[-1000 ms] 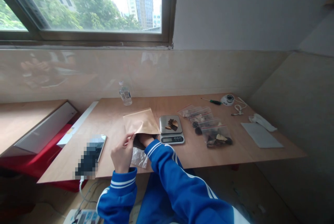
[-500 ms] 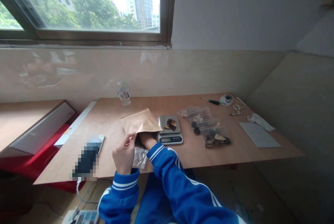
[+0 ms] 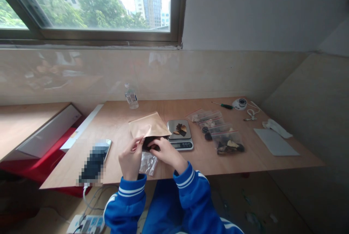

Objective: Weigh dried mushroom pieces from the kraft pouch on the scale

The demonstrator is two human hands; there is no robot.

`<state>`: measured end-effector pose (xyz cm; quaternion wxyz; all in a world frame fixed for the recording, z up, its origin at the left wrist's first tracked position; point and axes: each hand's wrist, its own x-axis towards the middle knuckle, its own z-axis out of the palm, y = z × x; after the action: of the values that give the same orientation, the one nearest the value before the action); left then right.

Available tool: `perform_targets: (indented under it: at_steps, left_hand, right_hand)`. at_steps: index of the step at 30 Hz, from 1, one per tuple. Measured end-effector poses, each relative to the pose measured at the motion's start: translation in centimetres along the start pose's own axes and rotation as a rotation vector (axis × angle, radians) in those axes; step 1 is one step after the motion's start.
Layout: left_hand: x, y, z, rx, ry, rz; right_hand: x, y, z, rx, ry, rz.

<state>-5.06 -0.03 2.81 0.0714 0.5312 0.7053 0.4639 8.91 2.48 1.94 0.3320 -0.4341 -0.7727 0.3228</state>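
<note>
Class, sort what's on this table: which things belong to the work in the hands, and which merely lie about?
In use: brown kraft paper pouch; left hand; right hand; small silver digital scale; clear zip bags of dried pieces.
Lying about: clear plastic bottle; green-handled screwdriver; phone.

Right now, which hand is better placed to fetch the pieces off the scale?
Right, probably. The right hand sits at the mouth of the kraft pouch, next to the scale; the left hand pinches the pouch's far edge.
</note>
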Motion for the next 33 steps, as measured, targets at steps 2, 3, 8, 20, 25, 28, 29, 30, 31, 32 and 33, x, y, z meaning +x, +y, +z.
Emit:
perform_targets:
  at_steps: [2,3,8,20,25,28,29,30,31,32,33]
  left_hand:
    - [0.0,0.1,0.1,-0.012,-0.009,-0.004]
    - [0.0,0.1,0.1,-0.017,-0.009,-0.005]
    - [0.2,-0.1,0.1,-0.017,0.020,-0.005]
    - [0.5,-1.1,-0.6,-0.026,0.074,0.032]
    - [0.7,-1.0,-0.5,-0.048,0.074,0.024]
    - [0.7,-0.8,-0.4,-0.042,0.088,0.020]
    - [0.7,-0.7,-0.3,-0.040,0.091,0.017]
    - [0.6,-0.6,-0.3,-0.038,0.093,0.015]
    - [0.6,-0.6,-0.2,-0.037,0.092,0.012]
    - [0.5,-0.6,-0.1,-0.037,0.091,0.009]
    - [0.5,-0.6,-0.1,-0.035,0.090,0.006]
  right_hand:
    - [-0.6,-0.4,-1.0,0.091,0.027,-0.007]
    - [-1.0,-0.5,-1.3,0.127,0.057,-0.009]
    - [-2.7,-0.2,-3.3,0.333,0.146,-0.076]
    - [1.9,9.1,-5.3,-0.204,0.405,0.186]
    - [-0.2,7.5,-4.8,-0.197,0.522,0.133]
    - [-2.7,4.0,-4.0,-0.078,0.594,0.020]
    - [-3.3,2.6,-3.5,-0.031,0.567,-0.018]
    - [-3.6,1.4,-3.0,0.017,0.504,-0.061]
    - [-3.7,0.3,-2.3,0.053,0.415,-0.104]
    - [-3.5,-0.6,-1.6,0.066,0.317,-0.139]
    - [-3.1,-1.2,-0.8,0.048,0.218,-0.162]
